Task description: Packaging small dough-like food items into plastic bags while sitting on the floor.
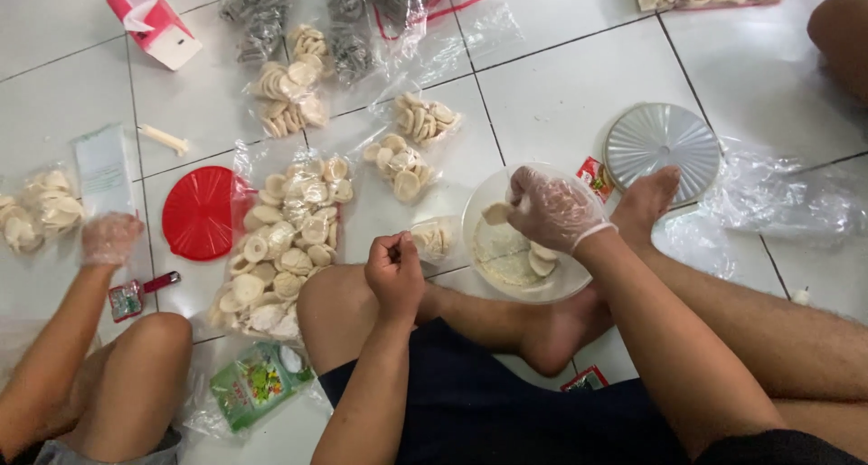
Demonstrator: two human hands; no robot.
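My right hand [553,209] wears a clear plastic glove and holds a pale round cracker piece [496,214] over a clear plastic bowl [484,203] on the tiled floor. A few more pale pieces lie in the bowl. My left hand [394,271] is bare and pinched shut on the edge of a small clear bag [435,239] with pale pieces inside, just left of the bowl. I sit cross-legged, my foot [644,203] beside the bowl.
Several clear bags of pale round crackers [286,239] lie across the floor. A red lid [199,214] and a grey ribbed lid [663,146] lie flat. Another person's gloved hand [110,239] and knee are at left. A tissue box [152,20] stands far left.
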